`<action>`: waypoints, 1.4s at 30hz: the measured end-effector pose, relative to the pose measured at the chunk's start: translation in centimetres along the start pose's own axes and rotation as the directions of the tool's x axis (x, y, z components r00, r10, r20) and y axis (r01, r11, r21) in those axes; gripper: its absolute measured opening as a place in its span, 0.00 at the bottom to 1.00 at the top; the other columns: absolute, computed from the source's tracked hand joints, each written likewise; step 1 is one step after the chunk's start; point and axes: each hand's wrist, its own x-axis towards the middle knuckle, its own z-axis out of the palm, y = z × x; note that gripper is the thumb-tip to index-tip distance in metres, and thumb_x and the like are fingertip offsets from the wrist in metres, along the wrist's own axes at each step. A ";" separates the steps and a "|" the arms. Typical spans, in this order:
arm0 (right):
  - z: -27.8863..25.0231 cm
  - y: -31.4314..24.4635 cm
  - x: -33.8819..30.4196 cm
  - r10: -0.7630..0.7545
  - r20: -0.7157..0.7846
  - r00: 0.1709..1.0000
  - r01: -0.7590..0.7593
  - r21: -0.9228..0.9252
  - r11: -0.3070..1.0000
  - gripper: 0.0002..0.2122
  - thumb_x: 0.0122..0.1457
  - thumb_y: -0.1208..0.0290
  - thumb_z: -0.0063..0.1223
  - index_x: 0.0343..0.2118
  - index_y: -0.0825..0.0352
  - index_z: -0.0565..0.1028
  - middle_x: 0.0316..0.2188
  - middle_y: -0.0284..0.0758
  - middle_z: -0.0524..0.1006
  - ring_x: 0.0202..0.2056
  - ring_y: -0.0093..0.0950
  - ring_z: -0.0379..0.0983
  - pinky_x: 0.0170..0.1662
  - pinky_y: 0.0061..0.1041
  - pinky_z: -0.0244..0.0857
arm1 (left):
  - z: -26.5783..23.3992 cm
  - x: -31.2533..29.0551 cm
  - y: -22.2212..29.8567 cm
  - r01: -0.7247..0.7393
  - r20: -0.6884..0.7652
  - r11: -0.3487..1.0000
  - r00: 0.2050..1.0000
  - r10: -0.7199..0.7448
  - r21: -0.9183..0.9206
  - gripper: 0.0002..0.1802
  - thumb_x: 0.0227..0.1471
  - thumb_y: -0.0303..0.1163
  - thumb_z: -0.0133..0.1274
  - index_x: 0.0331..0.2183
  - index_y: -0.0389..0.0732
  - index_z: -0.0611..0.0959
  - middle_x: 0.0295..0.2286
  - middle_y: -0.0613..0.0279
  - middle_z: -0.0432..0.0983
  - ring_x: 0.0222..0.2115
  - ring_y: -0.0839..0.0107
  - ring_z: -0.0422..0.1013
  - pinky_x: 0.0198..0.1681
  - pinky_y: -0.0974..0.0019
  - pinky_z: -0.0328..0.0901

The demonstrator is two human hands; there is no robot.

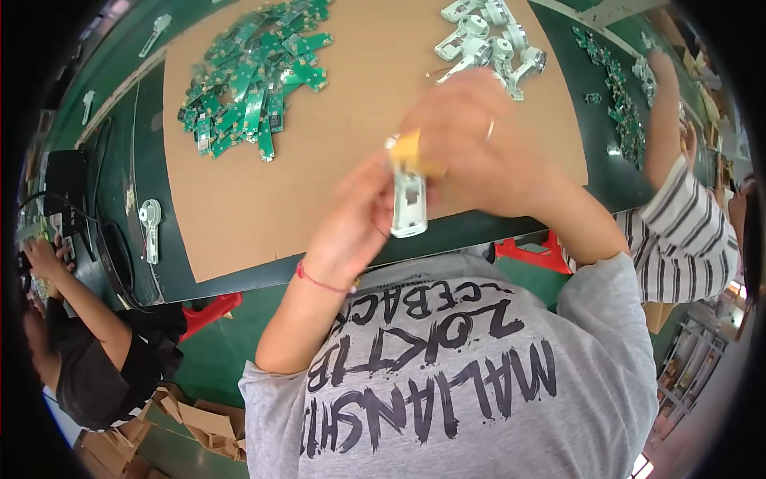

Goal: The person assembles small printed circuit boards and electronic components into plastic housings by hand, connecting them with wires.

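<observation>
Across a dark green worktable (pixel 471 226) lies a brown cardboard sheet (pixel 295 199) bearing heaped green circuit boards (pixel 254 80) and, partly behind the right hand (pixel 475 144), white units (pixel 501 49). By the near edge the left hand (pixel 357 209) grasps a white casing (pixel 410 214), while the blurred right, something yellow (pixel 407 149) at its fingertips, covers the top, its grip unclear: likely handwork on that casing, the next move needing a steady hold.
</observation>
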 end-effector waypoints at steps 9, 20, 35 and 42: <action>-0.9 -0.6 -0.9 0.566 0.613 0.552 -0.740 0.673 -0.008 0.09 0.56 0.71 0.49 0.35 0.71 0.71 0.32 0.27 0.73 0.37 0.16 0.67 0.41 0.18 0.61 | 0.4 0.4 1.1 -0.415 0.033 0.636 0.852 0.523 0.651 0.27 0.50 0.20 0.48 0.53 0.34 0.63 0.41 0.58 0.70 0.35 0.77 0.70 0.34 0.76 0.67; 1.1 -2.0 -1.7 0.684 0.432 0.588 -0.789 0.491 0.369 0.07 0.56 0.76 0.47 0.38 0.69 0.70 0.32 0.31 0.70 0.34 0.18 0.66 0.40 0.19 0.61 | 1.1 0.8 1.2 -0.503 0.007 0.595 0.767 0.641 0.627 0.25 0.51 0.21 0.48 0.52 0.34 0.64 0.41 0.58 0.70 0.38 0.76 0.69 0.38 0.75 0.68; 2.8 -1.4 -0.8 0.744 0.491 0.454 -0.796 0.599 0.090 0.13 0.56 0.71 0.45 0.40 0.75 0.64 0.27 0.40 0.75 0.25 0.23 0.75 0.27 0.20 0.68 | 1.6 1.4 1.4 -0.514 -0.049 0.595 0.730 0.682 0.618 0.25 0.55 0.26 0.43 0.54 0.36 0.60 0.47 0.57 0.65 0.43 0.68 0.68 0.44 0.68 0.64; 1.8 -1.1 -0.1 0.631 0.636 0.443 -0.847 0.528 0.062 0.09 0.60 0.74 0.37 0.39 0.73 0.65 0.26 0.33 0.72 0.29 0.20 0.71 0.32 0.19 0.66 | 1.5 2.3 1.8 -0.556 -0.123 0.647 0.702 0.702 0.522 0.24 0.53 0.26 0.46 0.52 0.34 0.64 0.40 0.62 0.70 0.38 0.79 0.66 0.43 0.74 0.60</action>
